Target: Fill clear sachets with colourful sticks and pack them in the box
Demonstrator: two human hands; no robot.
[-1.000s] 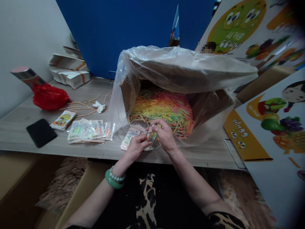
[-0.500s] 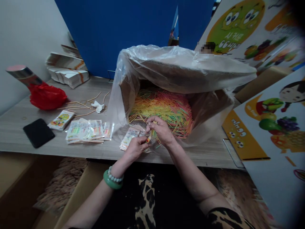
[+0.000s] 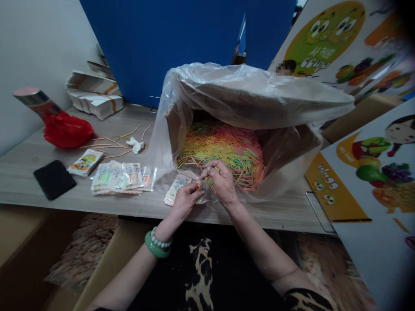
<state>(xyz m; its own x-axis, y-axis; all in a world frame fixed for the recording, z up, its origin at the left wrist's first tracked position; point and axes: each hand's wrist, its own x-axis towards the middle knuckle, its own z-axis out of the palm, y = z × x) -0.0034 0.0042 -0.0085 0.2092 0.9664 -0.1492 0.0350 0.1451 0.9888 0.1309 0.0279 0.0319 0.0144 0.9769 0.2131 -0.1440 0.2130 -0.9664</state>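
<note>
My left hand (image 3: pixel 185 201) is closed on a small clear packet (image 3: pixel 203 186) with red and yellow print. Just right of it, my right hand (image 3: pixel 224 185) pinches a few thin yellow-green sticks at the packet; whether they are inside it is hard to see. Behind both hands, a carton lined with a clear plastic bag (image 3: pixel 240 88) lies with its opening toward me. Loose thin sticks (image 3: pixel 223 149) in yellow, pink, orange and green fill its lower part. Under and beside my left hand is a pile of flat printed packets (image 3: pixel 175 186).
Left on the table are filled packets (image 3: pixel 116 177), a printed card stack (image 3: pixel 86 163), a black phone-like slab (image 3: pixel 54 179), a red bag (image 3: pixel 68 130) and bundled cartons (image 3: pixel 95 101). Printed boxes (image 3: pixel 363 172) stand at the right. An open box (image 3: pixel 82 250) sits below left.
My right hand has drawn its fingers in closer to the packet, and the sticks show less. The left hand keeps its hold. The whole view has shifted slightly.
</note>
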